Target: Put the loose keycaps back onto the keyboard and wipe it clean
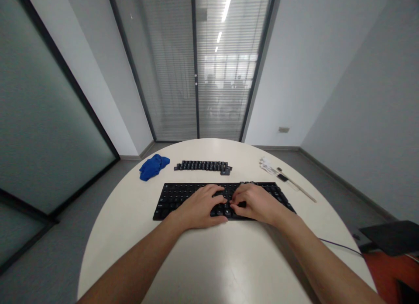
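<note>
A black keyboard (170, 199) lies across the white round table, partly covered by both hands. My left hand (203, 206) rests on its middle with the fingers spread and nothing held. Just to the right, my right hand (250, 201) is curled over the keys, thumb and fingers pinched together; whatever may be between the fingertips is too small to make out. Behind the keyboard stand rows of loose black keycaps (203, 165), with a few set apart at their right end.
A crumpled blue cloth (153, 166) lies at the table's back left. At the back right are a white brush-like item (267, 165), a small black piece (282, 177) and a thin stick (306, 193). A dark cable (340, 244) crosses the right edge of the table (216, 260).
</note>
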A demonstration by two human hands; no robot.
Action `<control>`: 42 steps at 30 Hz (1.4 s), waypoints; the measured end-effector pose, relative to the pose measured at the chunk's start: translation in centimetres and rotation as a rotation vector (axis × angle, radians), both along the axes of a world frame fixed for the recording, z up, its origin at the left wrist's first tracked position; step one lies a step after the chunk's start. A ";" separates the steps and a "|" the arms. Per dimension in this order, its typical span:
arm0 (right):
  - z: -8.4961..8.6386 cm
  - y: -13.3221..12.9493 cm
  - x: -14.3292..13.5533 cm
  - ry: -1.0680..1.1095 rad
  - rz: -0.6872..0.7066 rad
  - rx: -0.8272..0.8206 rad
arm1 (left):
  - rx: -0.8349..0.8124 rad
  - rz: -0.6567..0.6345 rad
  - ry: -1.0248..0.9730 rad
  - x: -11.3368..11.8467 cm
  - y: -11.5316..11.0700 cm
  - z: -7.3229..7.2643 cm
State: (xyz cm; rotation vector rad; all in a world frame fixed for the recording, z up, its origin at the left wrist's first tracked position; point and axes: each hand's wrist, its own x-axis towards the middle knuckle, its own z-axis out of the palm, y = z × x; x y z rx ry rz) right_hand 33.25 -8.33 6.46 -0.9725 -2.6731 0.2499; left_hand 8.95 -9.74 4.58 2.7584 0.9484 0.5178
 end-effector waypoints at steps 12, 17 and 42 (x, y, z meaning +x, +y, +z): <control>-2.1 1.6 0.4 0.222 -0.254 0.089 | 0.079 0.027 0.042 0.3 -0.3 -0.5; -2.3 3.0 0.5 0.181 -0.446 0.161 | 0.083 0.033 0.043 0.2 -0.2 -0.5; -0.9 8.0 -4.1 -0.244 -0.448 0.209 | 0.045 0.037 0.069 0.0 0.1 -1.3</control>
